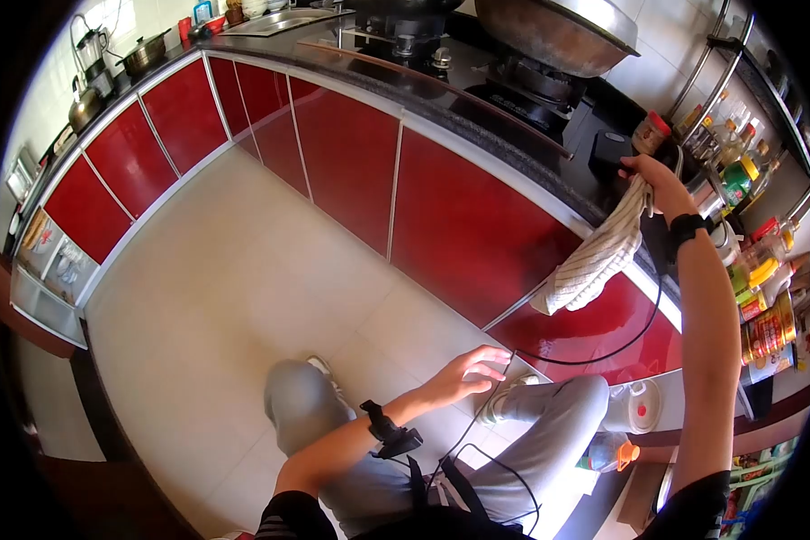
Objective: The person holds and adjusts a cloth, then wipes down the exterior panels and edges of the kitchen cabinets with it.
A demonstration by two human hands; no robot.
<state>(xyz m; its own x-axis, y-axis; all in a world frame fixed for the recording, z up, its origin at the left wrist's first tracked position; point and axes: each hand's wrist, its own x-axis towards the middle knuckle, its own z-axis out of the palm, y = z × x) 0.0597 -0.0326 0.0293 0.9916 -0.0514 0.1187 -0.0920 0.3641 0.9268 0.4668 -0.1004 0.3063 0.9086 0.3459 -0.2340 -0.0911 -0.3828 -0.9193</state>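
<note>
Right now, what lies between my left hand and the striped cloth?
In the head view, a red cabinet door shows there, with black cable near your left hand.

Room to pass over floor [207, 270], ctr-L of frame; cloth [598, 261] + cable [585, 363] block R of ctr; bottles [769, 250] crowd R edge.

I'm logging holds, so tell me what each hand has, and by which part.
The right hand holds the striped cloth by its upper end, the rest hanging down. The left hand appears to hold nothing; a black cable passes close by.

Kitchen with stove [466, 76] and sink [277, 22]
</note>
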